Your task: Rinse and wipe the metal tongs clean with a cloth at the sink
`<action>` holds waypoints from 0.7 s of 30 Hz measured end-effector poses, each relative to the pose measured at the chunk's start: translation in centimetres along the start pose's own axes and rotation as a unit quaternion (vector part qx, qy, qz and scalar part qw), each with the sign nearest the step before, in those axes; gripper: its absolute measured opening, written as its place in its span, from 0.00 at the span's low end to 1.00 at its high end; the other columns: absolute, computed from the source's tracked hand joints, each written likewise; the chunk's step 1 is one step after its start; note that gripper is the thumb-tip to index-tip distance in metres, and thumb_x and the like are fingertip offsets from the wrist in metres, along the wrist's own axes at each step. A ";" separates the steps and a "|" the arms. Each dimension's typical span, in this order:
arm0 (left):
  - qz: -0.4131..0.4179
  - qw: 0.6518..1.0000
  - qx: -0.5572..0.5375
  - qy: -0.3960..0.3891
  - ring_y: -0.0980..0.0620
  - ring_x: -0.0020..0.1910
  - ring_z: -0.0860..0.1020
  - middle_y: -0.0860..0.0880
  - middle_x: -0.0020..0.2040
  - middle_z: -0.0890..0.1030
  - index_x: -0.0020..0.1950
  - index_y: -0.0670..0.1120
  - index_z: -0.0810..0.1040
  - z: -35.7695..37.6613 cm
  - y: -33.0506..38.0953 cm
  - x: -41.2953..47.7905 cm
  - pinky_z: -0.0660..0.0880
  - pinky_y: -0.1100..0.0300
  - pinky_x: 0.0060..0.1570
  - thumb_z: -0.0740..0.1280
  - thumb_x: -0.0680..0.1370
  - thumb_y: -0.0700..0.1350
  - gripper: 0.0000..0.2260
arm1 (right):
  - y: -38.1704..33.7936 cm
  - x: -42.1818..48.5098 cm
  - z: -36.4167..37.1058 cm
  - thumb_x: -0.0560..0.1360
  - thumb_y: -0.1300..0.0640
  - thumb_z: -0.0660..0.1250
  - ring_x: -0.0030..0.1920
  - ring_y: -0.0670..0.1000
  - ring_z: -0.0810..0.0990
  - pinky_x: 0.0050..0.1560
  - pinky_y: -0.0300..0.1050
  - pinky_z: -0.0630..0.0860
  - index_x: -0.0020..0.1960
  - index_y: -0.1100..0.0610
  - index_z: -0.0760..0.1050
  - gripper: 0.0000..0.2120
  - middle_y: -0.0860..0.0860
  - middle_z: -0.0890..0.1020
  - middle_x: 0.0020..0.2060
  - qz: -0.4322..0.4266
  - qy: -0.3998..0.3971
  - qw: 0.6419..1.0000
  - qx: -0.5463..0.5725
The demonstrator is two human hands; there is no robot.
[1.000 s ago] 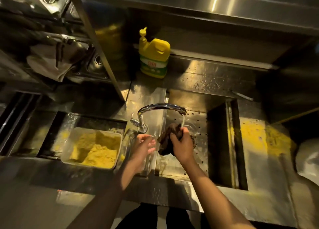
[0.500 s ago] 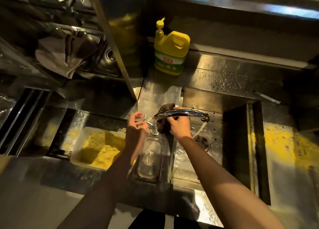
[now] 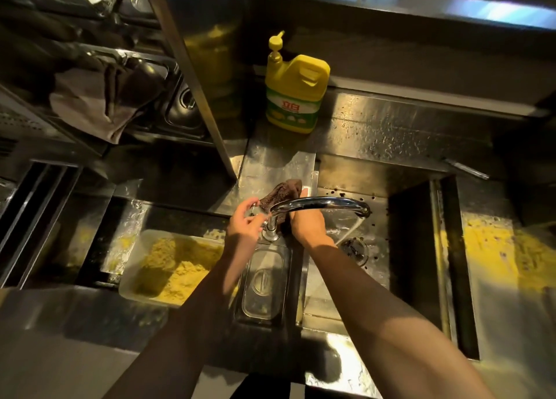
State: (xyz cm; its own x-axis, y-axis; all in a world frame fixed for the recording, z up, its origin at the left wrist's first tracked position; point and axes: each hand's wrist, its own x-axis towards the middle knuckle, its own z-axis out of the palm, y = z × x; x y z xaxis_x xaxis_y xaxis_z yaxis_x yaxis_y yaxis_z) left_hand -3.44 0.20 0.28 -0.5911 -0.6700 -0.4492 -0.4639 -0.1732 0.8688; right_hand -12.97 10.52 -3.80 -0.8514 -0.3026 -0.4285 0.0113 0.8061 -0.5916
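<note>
My right hand point(image 3: 307, 222) is closed on a dark brown cloth point(image 3: 281, 192), holding it just behind the chrome tap point(image 3: 319, 202), over the ledge at the back of the sink. My left hand point(image 3: 240, 222) is at the tap's base, fingers pinched on the small lever point(image 3: 255, 211). A thin stream of water point(image 3: 351, 231) falls from the spout toward the drain point(image 3: 355, 250) of the steel sink point(image 3: 382, 266). I cannot make out the tongs; a slim metal item point(image 3: 464, 170) lies on the counter at the back right.
A yellow detergent bottle point(image 3: 296, 95) stands behind the sink. A plastic tub of yellow crumbs point(image 3: 171, 268) sits in the left well, and a small clear container point(image 3: 264, 281) lies between my forearms. A steel post point(image 3: 192, 77) rises at left. Yellow powder point(image 3: 493, 254) covers the right counter.
My right hand carried the cloth from under the spout to behind the tap. My left hand rose from in front of the tap to the lever.
</note>
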 end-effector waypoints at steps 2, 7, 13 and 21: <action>0.018 1.000 0.018 -0.016 0.56 0.32 0.72 0.51 0.53 0.79 0.66 0.49 0.75 -0.6 -0.2 -0.1 0.68 0.71 0.24 0.67 0.78 0.38 0.17 | 0.4 -0.8 0.1 0.82 0.51 0.60 0.56 0.61 0.78 0.51 0.50 0.73 0.60 0.59 0.73 0.14 0.59 0.80 0.54 -0.038 0.016 0.999 0.015; 0.023 0.999 0.043 -0.025 0.53 0.33 0.73 0.55 0.46 0.78 0.61 0.50 0.76 -0.8 -0.3 -0.1 0.67 0.71 0.23 0.67 0.78 0.39 0.13 | 1.3 -4.1 0.8 0.82 0.49 0.61 0.59 0.59 0.75 0.56 0.56 0.74 0.59 0.60 0.74 0.15 0.58 0.75 0.58 -0.075 0.147 0.986 -0.030; 0.017 0.999 0.018 0.021 0.48 0.39 0.82 0.48 0.40 0.83 0.45 0.52 0.77 -2.0 -1.5 -0.5 0.76 0.55 0.34 0.64 0.80 0.45 0.05 | 0.7 -4.9 0.3 0.83 0.48 0.57 0.53 0.54 0.78 0.53 0.51 0.72 0.56 0.52 0.74 0.11 0.50 0.77 0.53 -0.071 0.101 0.992 0.027; 0.091 0.993 -0.076 0.020 0.50 0.31 0.80 0.47 0.38 0.82 0.43 0.45 0.77 -1.8 -0.4 -2.4 0.72 0.63 0.26 0.62 0.78 0.50 0.11 | 2.2 -6.6 -0.7 0.82 0.47 0.59 0.46 0.51 0.81 0.49 0.52 0.77 0.52 0.51 0.78 0.11 0.48 0.83 0.45 -0.082 0.084 0.990 0.080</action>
